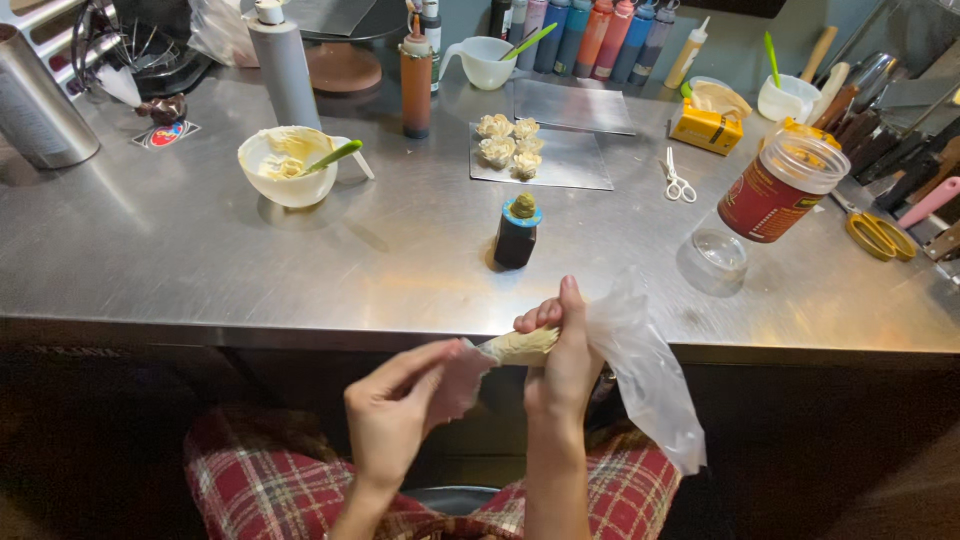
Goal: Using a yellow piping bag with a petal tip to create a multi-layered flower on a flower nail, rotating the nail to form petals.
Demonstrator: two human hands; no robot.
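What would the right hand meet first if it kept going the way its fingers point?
Probably the small dark bottle, standing on the steel table just beyond the right hand; depth is unclear, so the hand could pass over it.

metal canister [35, 100]: cut off left | piping bag [640, 370] tip: hidden by fingers [545, 315]
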